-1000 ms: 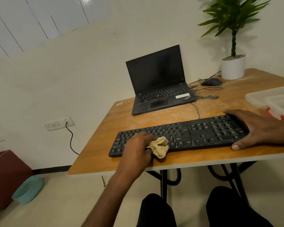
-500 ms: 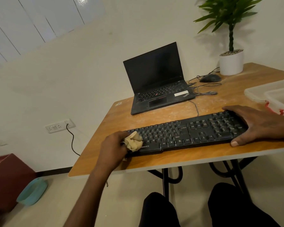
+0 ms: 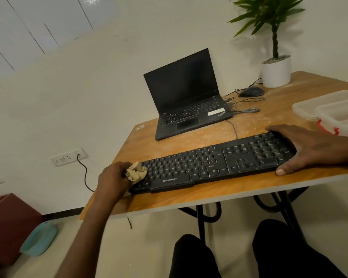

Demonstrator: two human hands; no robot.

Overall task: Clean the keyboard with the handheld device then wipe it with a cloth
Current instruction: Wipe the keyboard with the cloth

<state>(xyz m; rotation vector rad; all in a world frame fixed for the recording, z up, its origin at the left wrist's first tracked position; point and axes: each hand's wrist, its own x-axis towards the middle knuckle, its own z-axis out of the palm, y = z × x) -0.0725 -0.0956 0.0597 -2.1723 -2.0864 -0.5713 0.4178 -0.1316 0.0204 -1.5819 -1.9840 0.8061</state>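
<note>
The left hand (image 3: 114, 178) grips a crumpled beige cloth (image 3: 136, 173) on the left end of the long black plastic keyboard (image 3: 213, 163), whose length runs rightward toward the flat, steadying right hand (image 3: 311, 149).

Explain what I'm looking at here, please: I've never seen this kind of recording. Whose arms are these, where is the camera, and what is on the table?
There is no machine: a person wears one wide-angle camera on the head, looking down at their own hands. The left hand grips a crumpled beige cloth against the left end of the black keyboard. The right hand lies flat over the keyboard's right end, apparently steadying it. On the wooden table there are also an open laptop with a dark screen, a mouse, a potted plant and clear plastic containers.
</note>
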